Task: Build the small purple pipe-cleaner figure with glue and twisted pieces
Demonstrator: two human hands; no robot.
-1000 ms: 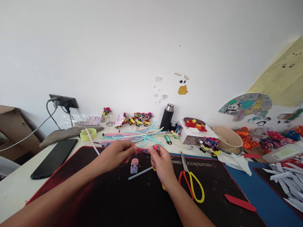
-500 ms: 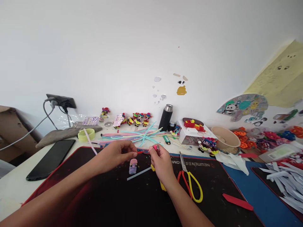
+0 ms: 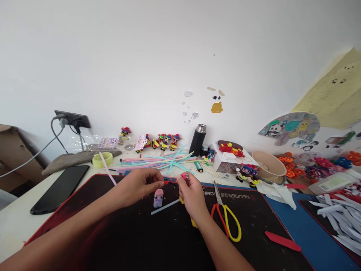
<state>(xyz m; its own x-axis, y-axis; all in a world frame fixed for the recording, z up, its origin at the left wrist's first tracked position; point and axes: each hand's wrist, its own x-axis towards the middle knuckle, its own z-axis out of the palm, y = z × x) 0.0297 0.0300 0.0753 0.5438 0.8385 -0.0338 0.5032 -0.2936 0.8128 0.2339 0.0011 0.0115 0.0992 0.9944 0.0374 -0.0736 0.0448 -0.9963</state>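
Note:
My left hand (image 3: 146, 184) is closed in a pinch, with a small red strip (image 3: 168, 183) sticking out from the fingertips toward the other hand. My right hand (image 3: 191, 194) is wrapped round a pink lighter (image 3: 185, 175), whose metal top shows above the thumb. Between and below the hands, a small pink and purple fuzzy figure (image 3: 158, 198) stands on the black mat (image 3: 135, 237). A pale blue-grey stick (image 3: 165, 207) lies beside it, one end running behind my right hand. Yellow pieces (image 3: 193, 223) are partly hidden by my right wrist.
Scissors (image 3: 221, 210) with red and yellow handles lie right of my right arm, near a red strip (image 3: 282, 241). Behind are pastel pipe cleaners (image 3: 158, 162), a black thermos (image 3: 197, 141) and small dolls (image 3: 166, 142). A phone (image 3: 59, 189) lies left.
Both hands keep nearly the same place and grip. Less of the red strip shows at the left fingertips, and the view has shifted slightly.

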